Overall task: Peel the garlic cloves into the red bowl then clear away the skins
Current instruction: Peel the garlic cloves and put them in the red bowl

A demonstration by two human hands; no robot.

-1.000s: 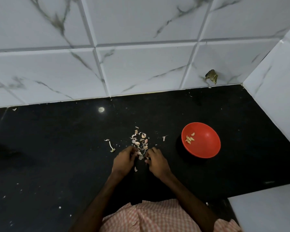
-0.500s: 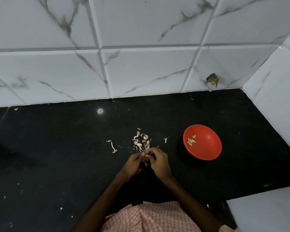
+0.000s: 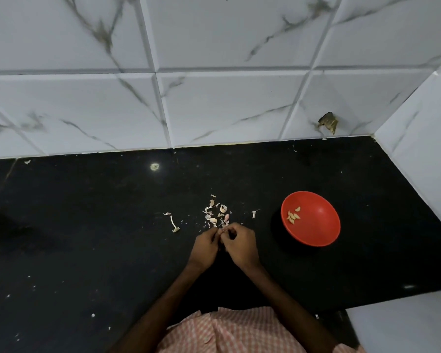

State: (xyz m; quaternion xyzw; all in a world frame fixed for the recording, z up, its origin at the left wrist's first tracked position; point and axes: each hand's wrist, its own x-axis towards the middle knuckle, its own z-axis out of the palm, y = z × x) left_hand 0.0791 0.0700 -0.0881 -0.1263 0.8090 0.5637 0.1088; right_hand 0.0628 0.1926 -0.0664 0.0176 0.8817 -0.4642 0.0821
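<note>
Head view, the only one we have. The red bowl [image 3: 310,219] sits on the black counter [image 3: 87,238] to the right of the hands and holds a few peeled cloves [image 3: 293,215] near its left side, so peeling is partly done. A scatter of skins [image 3: 215,212], with some pieces that may be unpeeled cloves, lies just beyond the hands; a stem piece [image 3: 173,222] and one stray skin [image 3: 254,213] lie apart. We judge clearing not yet begun.

Left hand [image 3: 206,247] and right hand [image 3: 241,245] meet fingertip to fingertip, both pinched closed on something small between them. We take it for a clove being peeled, but it is too hidden to confirm. The bowl stands near the right hand, not touching.
</note>
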